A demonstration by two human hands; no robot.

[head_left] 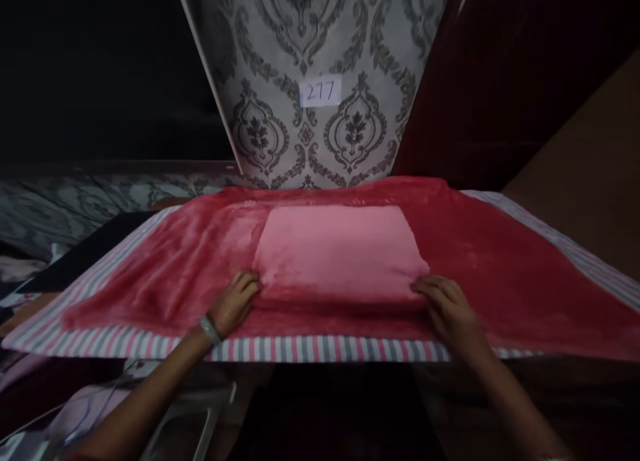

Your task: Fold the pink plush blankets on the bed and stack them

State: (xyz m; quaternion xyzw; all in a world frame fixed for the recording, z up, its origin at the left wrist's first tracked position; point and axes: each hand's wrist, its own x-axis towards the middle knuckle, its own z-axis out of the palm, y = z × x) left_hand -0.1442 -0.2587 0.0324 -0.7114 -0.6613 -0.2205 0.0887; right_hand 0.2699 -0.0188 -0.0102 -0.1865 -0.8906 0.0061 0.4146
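A light pink folded cloth (337, 251) lies flat in the middle of a red plush blanket (500, 261) spread over a striped surface. My left hand (233, 306) rests at the near left corner of the pink cloth, fingers curled against its edge; a bracelet is on the wrist. My right hand (447, 307) lies at the near right corner, fingers spread over the edge. Whether either hand pinches the fabric is not clear.
The striped pink, grey and white cover (280, 349) shows along the front edge and at both sides. A patterned grey wall panel (320, 134) with a paper tag reading 277 (320, 91) stands behind. Dark areas flank it; pale items and cables lie low at the left.
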